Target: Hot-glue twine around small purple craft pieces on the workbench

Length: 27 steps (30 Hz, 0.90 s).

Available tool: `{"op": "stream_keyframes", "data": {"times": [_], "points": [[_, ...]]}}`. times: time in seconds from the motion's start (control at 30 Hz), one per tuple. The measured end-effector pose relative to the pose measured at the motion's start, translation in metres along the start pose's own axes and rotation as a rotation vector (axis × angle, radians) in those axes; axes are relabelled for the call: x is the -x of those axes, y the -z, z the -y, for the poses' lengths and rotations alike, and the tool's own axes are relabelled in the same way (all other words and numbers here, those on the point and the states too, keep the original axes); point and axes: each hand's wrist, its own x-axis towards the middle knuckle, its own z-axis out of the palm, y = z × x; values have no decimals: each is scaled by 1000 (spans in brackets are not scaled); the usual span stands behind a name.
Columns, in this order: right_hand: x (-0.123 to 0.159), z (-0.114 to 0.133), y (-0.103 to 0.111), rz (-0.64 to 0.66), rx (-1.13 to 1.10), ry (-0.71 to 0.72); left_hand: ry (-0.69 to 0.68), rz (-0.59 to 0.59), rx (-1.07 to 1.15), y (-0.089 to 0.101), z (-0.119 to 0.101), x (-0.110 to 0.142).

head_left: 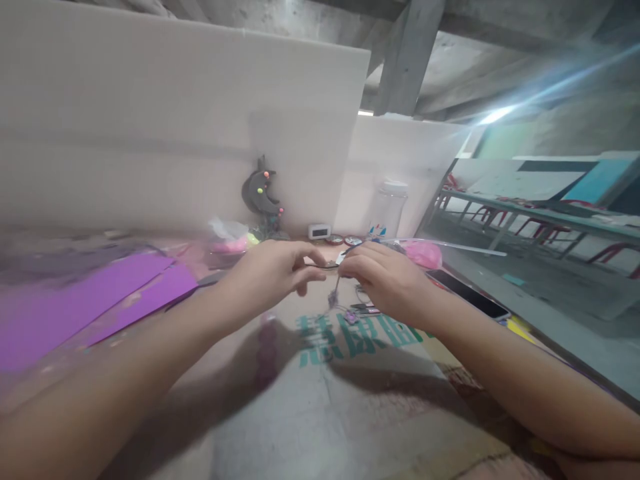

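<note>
- Your left hand (280,270): thumb and index finger apart, tips beside a thin dark item (327,266); contact cannot be confirmed.
- Your right hand (383,273): fingertips together on a thin stem (337,283), a small greyish-purple piece (333,298) at its lower end, above the middle of the tabletop (300,413).
- Obstructions close by: a purple piece (351,317) and a dark-tipped tool (367,309), just beside your right hand.
- Right edge of the tabletop: phone (469,294), near your right forearm; pink bundle (423,255) beyond it.
- Far edge, left to right: crescent ornament (261,193), small white device (319,231), clear bottle (388,210), before a white partition (190,127).
- Left side: purple sheets (105,300), your left forearm crossing in front; surroundings blurred.
</note>
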Motion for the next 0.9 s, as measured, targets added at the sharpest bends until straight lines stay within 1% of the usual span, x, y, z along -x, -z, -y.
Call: {"op": "stream_keyframes", "data": {"times": [0.07, 0.17, 0.33, 0.5, 0.67, 0.9], "points": [[0, -1, -1, 11, 1, -10, -5, -28, -68, 1, -2, 1], [0, -3, -2, 17, 10, -10, -57, -96, -116, -1, -2, 2], [1, -4, -1, 17, 26, 22, -154, -94, -112, -5, 3, 0], [1, -4, 2, 47, 44, 23, -85, -55, -137, -4, 6, -2], [1, -4, 4, 41, 43, 8, -120, -76, -128, -6, 6, -2], [0, -3, 5, 81, 70, 24, -100, -21, -155, -9, 8, 0]]}}
